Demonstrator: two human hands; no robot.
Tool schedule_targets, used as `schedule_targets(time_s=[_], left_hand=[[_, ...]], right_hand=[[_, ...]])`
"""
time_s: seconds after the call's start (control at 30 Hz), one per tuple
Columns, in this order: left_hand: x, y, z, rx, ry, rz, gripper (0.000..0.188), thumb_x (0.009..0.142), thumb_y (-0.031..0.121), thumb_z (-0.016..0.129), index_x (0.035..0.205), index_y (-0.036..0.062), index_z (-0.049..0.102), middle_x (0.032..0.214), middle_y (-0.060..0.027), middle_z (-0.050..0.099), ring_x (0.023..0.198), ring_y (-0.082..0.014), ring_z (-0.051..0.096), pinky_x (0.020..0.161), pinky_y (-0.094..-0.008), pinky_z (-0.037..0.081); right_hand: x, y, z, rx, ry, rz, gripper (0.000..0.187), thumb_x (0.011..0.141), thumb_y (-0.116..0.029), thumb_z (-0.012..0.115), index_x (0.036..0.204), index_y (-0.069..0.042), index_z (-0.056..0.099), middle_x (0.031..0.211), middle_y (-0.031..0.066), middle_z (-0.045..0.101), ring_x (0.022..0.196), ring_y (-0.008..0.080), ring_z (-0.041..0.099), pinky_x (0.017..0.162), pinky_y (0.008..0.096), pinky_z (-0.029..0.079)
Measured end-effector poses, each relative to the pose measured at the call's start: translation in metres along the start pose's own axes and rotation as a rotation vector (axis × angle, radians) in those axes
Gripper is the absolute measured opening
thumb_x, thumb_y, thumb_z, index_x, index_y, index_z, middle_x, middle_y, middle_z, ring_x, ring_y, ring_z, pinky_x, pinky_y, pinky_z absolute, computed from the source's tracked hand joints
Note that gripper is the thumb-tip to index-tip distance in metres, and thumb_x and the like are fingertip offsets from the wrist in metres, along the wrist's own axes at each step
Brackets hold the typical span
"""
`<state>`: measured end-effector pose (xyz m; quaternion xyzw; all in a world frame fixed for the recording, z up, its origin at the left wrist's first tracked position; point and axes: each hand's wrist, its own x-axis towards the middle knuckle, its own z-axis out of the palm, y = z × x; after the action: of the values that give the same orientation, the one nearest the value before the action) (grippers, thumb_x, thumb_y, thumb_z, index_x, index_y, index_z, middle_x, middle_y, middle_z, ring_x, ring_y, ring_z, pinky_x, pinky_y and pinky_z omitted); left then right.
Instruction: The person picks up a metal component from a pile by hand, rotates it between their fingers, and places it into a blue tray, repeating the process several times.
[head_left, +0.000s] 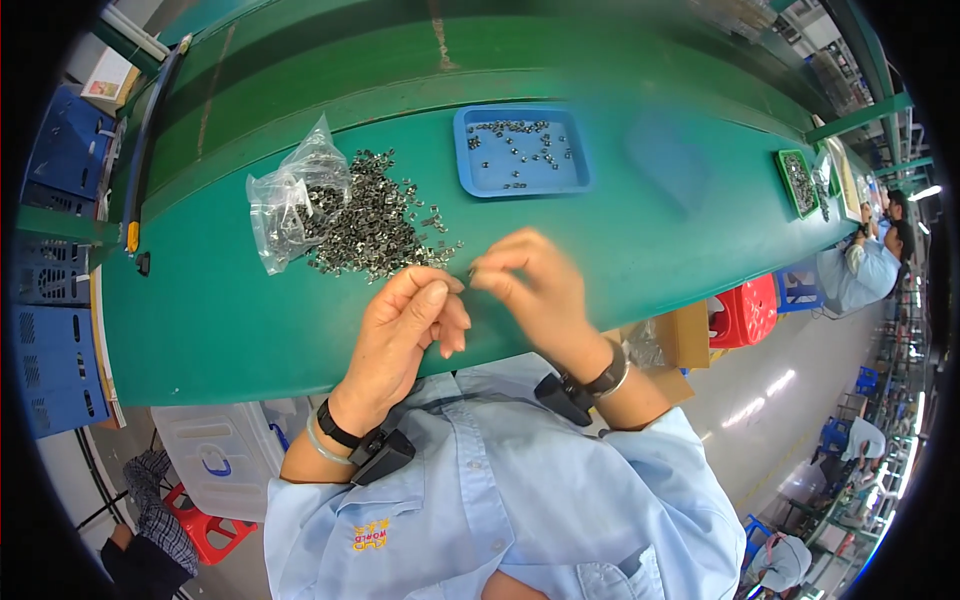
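Observation:
Over the front of the green table my left hand [398, 325] is closed, thumb against index finger; whatever is in that pinch is hidden. Just right of it, fingertips close to the left ones but apart, my right hand [545, 292] pinches a small dark part [472, 271], slightly blurred. Beyond my left hand spreads a heap of small dark and shiny metal parts [375, 220]. A clear plastic bag [275, 222] lies against its left side, with some parts inside. Farther back, a shallow blue tray [463, 160] holds scattered parts of similar look.
A green tray [783, 172] of small parts sits at the table's far right end, where co-workers [858, 270] are seated. Below the right edge are a cardboard box [688, 335] and a red stool [748, 312]. A translucent bin [222, 455] stands below the left front.

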<state>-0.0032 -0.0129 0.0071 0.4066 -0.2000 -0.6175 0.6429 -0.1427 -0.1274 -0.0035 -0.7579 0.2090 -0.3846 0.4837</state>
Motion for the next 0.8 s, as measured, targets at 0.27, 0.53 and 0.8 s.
schedule_targets(time_s=[0.27,0.53,0.8], left_hand=[[-0.004,0.001,-0.027,-0.029,0.11,0.021,0.015,0.096,0.016,0.048,0.101,0.0028,0.054,0.076,-0.0051,0.059,0.061,-0.0103,0.054,0.054,-0.0227,0.043],[-0.006,-0.001,-0.039,-0.08,0.134,-0.02,0.015,0.096,0.015,0.048,0.101,0.0025,0.054,0.074,-0.005,0.059,0.06,-0.0104,0.054,0.053,-0.0227,0.043],[-0.001,0.0,-0.027,-0.038,0.104,-0.077,0.018,0.095,0.018,0.051,0.104,0.0026,0.055,0.074,-0.0045,0.059,0.06,-0.0098,0.054,0.053,-0.0222,0.043]], right_hand=[[0.061,0.037,-0.044,-0.374,0.225,-0.02,0.011,0.078,-0.003,0.067,0.089,-0.005,0.063,0.086,0.0066,0.06,0.077,0.021,0.061,0.067,0.0296,0.05],[0.035,0.032,-0.001,-0.72,-0.31,-0.126,0.014,0.077,-0.012,0.069,0.088,-0.006,0.062,0.087,0.0078,0.06,0.085,0.0261,0.057,0.073,0.0339,0.046],[0.024,0.021,0.001,-0.398,-0.239,-0.086,0.018,0.072,-0.006,0.071,0.087,-0.007,0.062,0.087,0.0071,0.06,0.084,0.0252,0.056,0.072,0.0347,0.046]])
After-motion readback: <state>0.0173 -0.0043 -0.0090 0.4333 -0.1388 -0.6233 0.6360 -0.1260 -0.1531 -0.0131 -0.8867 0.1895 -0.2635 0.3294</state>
